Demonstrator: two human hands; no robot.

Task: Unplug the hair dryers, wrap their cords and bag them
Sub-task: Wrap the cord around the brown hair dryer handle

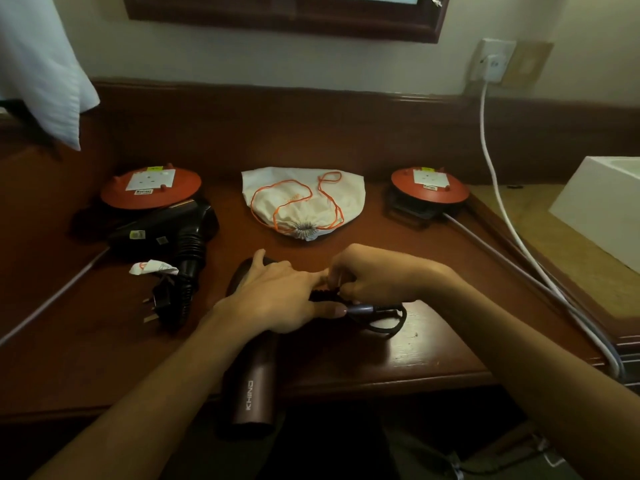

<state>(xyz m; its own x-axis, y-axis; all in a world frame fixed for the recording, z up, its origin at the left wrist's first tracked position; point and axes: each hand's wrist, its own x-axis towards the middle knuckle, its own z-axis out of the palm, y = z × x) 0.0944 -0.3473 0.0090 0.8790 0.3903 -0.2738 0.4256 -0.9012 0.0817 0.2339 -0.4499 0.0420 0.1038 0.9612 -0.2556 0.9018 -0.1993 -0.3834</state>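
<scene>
A maroon hair dryer [254,386] lies on the wooden desk [398,355], its barrel pointing toward me over the front edge. My left hand [277,299] rests on its body, fingers spread, thumb against the cord's strain relief. My right hand [367,278] grips the dark cord [388,322] next to the handle; a loop of cord curls to the right. A black hair dryer [166,230] lies at the left with its cord wrapped and its plug [161,303] loose on the desk. A white drawstring bag [301,199] with orange cord sits behind the hands.
Two red extension reels [150,188] [429,190] stand at back left and back right, their grey cables running off the desk. A white cable [498,188] hangs from the wall socket [491,60]. A crumpled paper tag [152,266] lies near the black dryer. A white box [599,209] sits at right.
</scene>
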